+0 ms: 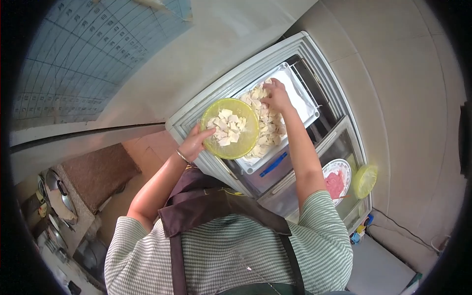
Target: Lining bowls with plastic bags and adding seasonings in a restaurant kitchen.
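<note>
My left hand (196, 141) grips the rim of a yellow-green plastic bowl (245, 147), its thumb over the edge. Several folded pale dumplings (228, 127) lie in the bowl. My right hand (274, 96) reaches down to the upper end of a tray, its fingertips at a dumpling; whether they pinch it is hard to tell. More dumplings (271, 129) cover the left part of the white-lined tray (300, 97) in closely packed rows. The tray rests over the open top of a chest freezer (217, 88), and the bowl overlaps its left side.
A sliding glass lid (284, 201) covers the freezer's near right part. On it stand a patterned plate (346, 173) of pink filling and a second yellow-green bowl (365, 181). A blue handle (273, 164) lies beside the tray. Walls rise behind and to the right.
</note>
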A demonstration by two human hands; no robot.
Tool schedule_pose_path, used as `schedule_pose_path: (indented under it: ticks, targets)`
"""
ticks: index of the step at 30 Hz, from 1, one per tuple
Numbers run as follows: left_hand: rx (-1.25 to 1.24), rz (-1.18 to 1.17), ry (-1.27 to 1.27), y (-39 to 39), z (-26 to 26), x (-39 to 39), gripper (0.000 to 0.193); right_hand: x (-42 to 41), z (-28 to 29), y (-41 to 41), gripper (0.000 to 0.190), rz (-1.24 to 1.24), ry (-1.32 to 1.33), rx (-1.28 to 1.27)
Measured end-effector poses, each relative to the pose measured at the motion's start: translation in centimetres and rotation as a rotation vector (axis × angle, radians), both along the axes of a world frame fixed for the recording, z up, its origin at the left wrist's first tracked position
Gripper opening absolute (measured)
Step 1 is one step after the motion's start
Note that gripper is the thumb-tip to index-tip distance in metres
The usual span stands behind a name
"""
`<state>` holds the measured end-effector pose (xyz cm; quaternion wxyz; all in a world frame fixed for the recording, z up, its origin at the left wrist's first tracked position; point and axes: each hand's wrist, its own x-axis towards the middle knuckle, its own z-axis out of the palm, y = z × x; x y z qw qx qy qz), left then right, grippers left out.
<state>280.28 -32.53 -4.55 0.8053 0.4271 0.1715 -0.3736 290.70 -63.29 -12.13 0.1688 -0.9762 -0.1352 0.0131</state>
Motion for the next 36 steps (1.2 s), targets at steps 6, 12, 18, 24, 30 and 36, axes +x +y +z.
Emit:
schedule_pose_path:
  ticks: [6, 12, 18, 24, 30, 36]
  targets:
    - [0.009, 0.010, 0.013, 0.1, 0.1, 0.4, 0.044, -0.4, -0.8, -3.2, 0.018, -0.411, 0.290, 0.743]
    - [-0.002, -0.015, -0.002, 0.2, -0.2, 0.7, 0.046, -2.1, 2.4, -3.1, 0.024, -0.767, 0.429, 1.554]
    - [0.071, -0.032, -0.006, -0.2, -0.3, 1.0, 0.047, -0.1, 0.6, -0.2, 0.041, -0.283, 0.193, 0.275]
    - [0.024, 0.011, -0.037, 0.2, -0.8, 1.3, 0.048, -0.4, 2.1, -2.0, 0.037, -0.515, 0.284, 0.416]
    - [-0.016, 0.000, -0.044, -1.5, 0.6, 2.2, 0.047, -7.6, 12.2, 4.2, 0.032, -0.422, 0.443, 0.947]
    - [-0.133, -0.083, -0.053, 0.1, 1.8, 2.0, 0.046, -16.5, 16.2, 0.6, 0.029, -0.727, 0.214, 1.052]
